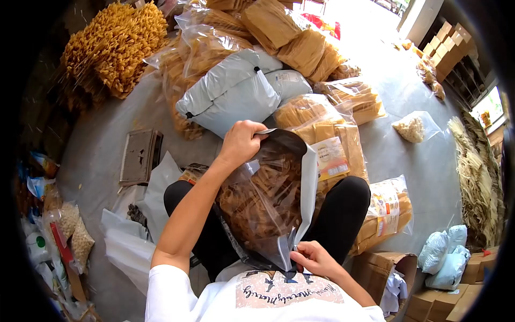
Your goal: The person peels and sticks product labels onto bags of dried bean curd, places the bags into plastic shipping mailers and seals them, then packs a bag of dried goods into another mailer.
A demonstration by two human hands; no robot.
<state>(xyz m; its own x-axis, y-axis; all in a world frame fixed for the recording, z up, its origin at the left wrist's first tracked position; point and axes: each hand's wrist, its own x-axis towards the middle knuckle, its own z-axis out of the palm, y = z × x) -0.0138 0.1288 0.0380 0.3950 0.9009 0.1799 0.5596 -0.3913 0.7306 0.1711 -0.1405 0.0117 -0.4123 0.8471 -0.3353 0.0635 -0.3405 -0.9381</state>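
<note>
An open mailing bag [309, 188], pale outside and dark inside, stands between my knees. Inside it lies a clear plastic bag [260, 198] of brown, strip-like dried goods. My left hand [242, 143] grips the far rim of the mailing bag, fingers closed on its edge. Down by my shirt, my right hand [316, 258] pinches the near right edge of the same bag. Just beyond my left hand rests a filled, closed pale mailing bag [230, 94]. Right of the open bag is a clear packet with a label [330, 158].
Clear bags of tan sheets [306, 48] pile up ahead. A yellow heap [115, 48] is at the far left, with a metal scale [140, 156] nearer. A labelled packet [389, 209], a cardboard box [375, 271] and pale blue parcels [445, 257] lie to the right.
</note>
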